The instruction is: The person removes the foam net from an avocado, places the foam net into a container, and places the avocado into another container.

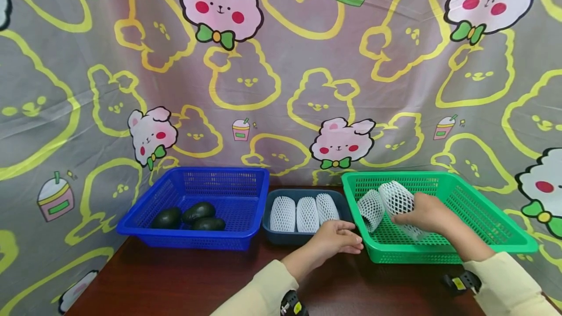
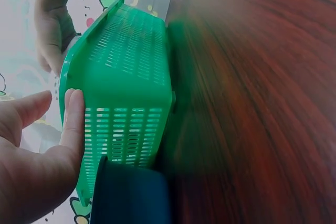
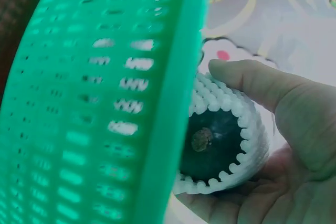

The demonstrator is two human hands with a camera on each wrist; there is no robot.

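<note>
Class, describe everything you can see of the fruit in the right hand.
The fruit looks rounded and very dark, with a rough brown spot at one end. White, foam-like netting wraps its sides, leaving that end bare. The right hand grips it, tilted, over the green basket; whether it touches the basket is unclear.

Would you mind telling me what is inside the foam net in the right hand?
A dark fruit, with its stem end showing; the foam net covers most of the rest.
</note>
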